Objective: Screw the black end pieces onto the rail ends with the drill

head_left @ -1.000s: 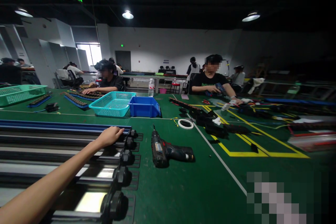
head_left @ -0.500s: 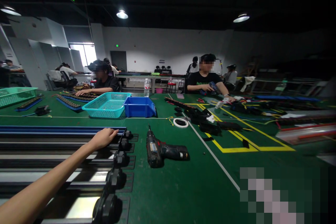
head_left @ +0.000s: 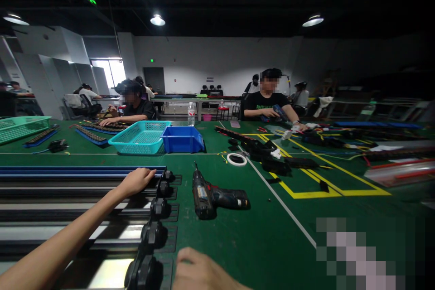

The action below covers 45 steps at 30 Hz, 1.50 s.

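Observation:
Over the right end of the farthest long blue-edged bar [head_left: 84,171] lies my left hand [head_left: 137,181], its fingers curled down onto it beside a black end fitting [head_left: 168,175]. The bar belongs to a row of long metal-and-black light bars [head_left: 112,208] on the left, each with black round fittings at its right end. My right hand [head_left: 200,272] is low in the middle, right of the nearest fittings, fingers curled in; whatever they hold, if anything, is hidden. Between the row and the white line, a cordless drill [head_left: 210,195] lies on its side, bit pointing away.
Beyond the bars on the green table [head_left: 272,235] stand a turquoise basket [head_left: 137,140] and a blue bin [head_left: 183,139]. A white tape ring [head_left: 237,159] and black parts [head_left: 268,154] lie right of them. Two co-workers sit across; one holds a drill [head_left: 279,112].
My right hand has come into view at the bottom middle. My left hand stays on the bar's end. The whole view has shifted slightly.

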Tool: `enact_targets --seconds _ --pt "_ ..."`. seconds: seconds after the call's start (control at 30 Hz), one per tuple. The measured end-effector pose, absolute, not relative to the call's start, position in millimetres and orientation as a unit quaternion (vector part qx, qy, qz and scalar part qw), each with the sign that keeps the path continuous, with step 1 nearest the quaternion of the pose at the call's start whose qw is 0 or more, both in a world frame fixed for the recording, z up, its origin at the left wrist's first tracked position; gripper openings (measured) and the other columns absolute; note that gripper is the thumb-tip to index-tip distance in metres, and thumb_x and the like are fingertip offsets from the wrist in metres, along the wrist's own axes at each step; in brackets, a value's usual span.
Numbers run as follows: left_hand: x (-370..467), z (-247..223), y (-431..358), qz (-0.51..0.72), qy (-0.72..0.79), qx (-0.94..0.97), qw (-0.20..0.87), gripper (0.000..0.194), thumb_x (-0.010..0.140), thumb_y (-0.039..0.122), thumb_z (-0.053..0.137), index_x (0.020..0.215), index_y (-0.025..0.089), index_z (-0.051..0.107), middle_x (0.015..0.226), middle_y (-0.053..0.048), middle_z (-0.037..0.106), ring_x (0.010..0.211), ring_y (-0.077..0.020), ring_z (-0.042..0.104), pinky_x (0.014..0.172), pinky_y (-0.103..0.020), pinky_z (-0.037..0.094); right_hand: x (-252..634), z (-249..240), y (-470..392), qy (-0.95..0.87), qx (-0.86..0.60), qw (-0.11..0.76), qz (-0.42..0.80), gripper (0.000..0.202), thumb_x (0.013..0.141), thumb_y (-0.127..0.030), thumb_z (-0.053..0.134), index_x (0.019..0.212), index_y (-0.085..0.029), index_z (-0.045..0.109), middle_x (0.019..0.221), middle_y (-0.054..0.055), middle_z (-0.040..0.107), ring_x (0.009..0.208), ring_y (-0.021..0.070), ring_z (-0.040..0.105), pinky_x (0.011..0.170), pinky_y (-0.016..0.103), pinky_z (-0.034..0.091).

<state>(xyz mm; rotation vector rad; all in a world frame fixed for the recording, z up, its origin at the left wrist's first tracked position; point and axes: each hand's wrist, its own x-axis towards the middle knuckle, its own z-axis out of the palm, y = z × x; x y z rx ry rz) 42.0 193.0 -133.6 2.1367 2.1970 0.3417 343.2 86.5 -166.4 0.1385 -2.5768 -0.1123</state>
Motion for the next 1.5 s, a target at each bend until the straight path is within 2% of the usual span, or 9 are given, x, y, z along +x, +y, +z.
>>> enact_targets --seconds 0.13,0.23,0.43,0.73,0.83,1.03,1.13,1.27,1.5 --pt "42 -134 193 0.108 0.711 0.695 0.032 0.058 0.093 0.053 0.022 0.064 0.016 0.057 0.068 -0.008 0.063 0.060 -0.0173 0.055 0.056 -0.026 0.026 367 -162 108 -0.962 -0.035 0.267 -0.037 0.016 0.084 -0.024 0.047 0.073 -0.018 0.056 0.056 -0.001 0.053 0.058 0.0128 0.044 0.071 0.032 0.040" --pt "41 -135 194 0.106 0.713 0.692 0.032 0.059 0.093 0.053 0.022 0.064 0.016 0.057 0.069 -0.008 0.064 0.061 -0.0177 0.055 0.056 -0.026 0.025 371 -150 110 -0.964 -0.084 0.251 0.023 0.012 0.083 -0.025 0.049 0.083 -0.017 0.059 0.069 0.003 0.059 0.068 0.0152 0.049 0.072 0.033 0.039" --pt "41 -134 192 0.111 0.715 0.690 0.026 0.058 0.093 0.053 0.023 0.068 0.016 0.060 0.075 -0.009 0.066 0.065 -0.0184 0.057 0.057 -0.025 0.028 372 -132 102 -0.944 -0.143 0.282 0.092 0.049 0.078 -0.049 0.059 0.113 -0.016 0.055 0.107 0.011 0.059 0.095 0.0239 0.052 0.082 0.040 0.041" --pt "46 -126 187 0.110 0.720 0.684 0.035 0.056 0.093 0.050 0.024 0.068 0.016 0.061 0.075 -0.010 0.067 0.071 -0.0209 0.061 0.060 -0.025 0.032 381 -133 94 -0.912 -0.332 0.222 0.091 0.075 0.063 -0.077 0.056 0.118 -0.025 0.052 0.117 0.008 0.056 0.106 0.0308 0.052 0.086 0.045 0.045" --pt "50 -123 185 0.105 0.735 0.669 0.040 0.054 0.092 0.049 0.027 0.069 0.016 0.062 0.076 -0.011 0.067 0.073 -0.0216 0.062 0.062 -0.026 0.035 379 -137 90 -0.910 -0.354 0.198 0.091 0.068 0.065 -0.072 0.059 0.114 -0.025 0.053 0.114 0.008 0.057 0.104 0.0322 0.054 0.084 0.047 0.045" --pt "53 -119 182 0.109 0.738 0.665 0.041 0.052 0.092 0.049 0.027 0.068 0.016 0.061 0.076 -0.011 0.067 0.074 -0.0220 0.062 0.062 -0.026 0.036 373 -141 87 -0.919 -0.342 0.175 0.094 0.025 0.075 -0.037 0.057 0.093 -0.020 0.058 0.098 0.007 0.058 0.090 0.0249 0.059 0.072 0.036 0.048" --pt "51 -121 182 0.113 0.735 0.668 0.040 0.054 0.092 0.049 0.026 0.067 0.016 0.061 0.075 -0.011 0.067 0.073 -0.0218 0.062 0.062 -0.026 0.035 372 -131 90 -0.915 -0.323 0.217 0.111 0.020 0.074 -0.031 0.057 0.090 -0.019 0.057 0.093 0.005 0.057 0.081 0.0203 0.059 0.069 0.032 0.047" --pt "48 -125 185 0.113 0.731 0.672 0.037 0.056 0.093 0.049 0.024 0.067 0.016 0.061 0.074 -0.011 0.067 0.070 -0.0209 0.062 0.061 -0.026 0.034 371 -99 114 -0.881 -0.298 0.341 0.139 0.015 0.079 -0.030 0.055 0.090 -0.019 0.057 0.088 0.004 0.058 0.079 0.0166 0.057 0.073 0.030 0.046" --pt "49 -123 184 0.111 0.733 0.671 0.031 0.056 0.093 0.050 0.024 0.066 0.016 0.061 0.073 -0.011 0.067 0.072 -0.0219 0.063 0.061 -0.026 0.035 386 -81 246 -0.767 -0.406 0.487 0.099 0.032 0.082 -0.048 0.053 0.088 -0.019 0.065 0.089 0.007 0.063 0.085 0.0209 0.059 0.081 0.034 0.045"
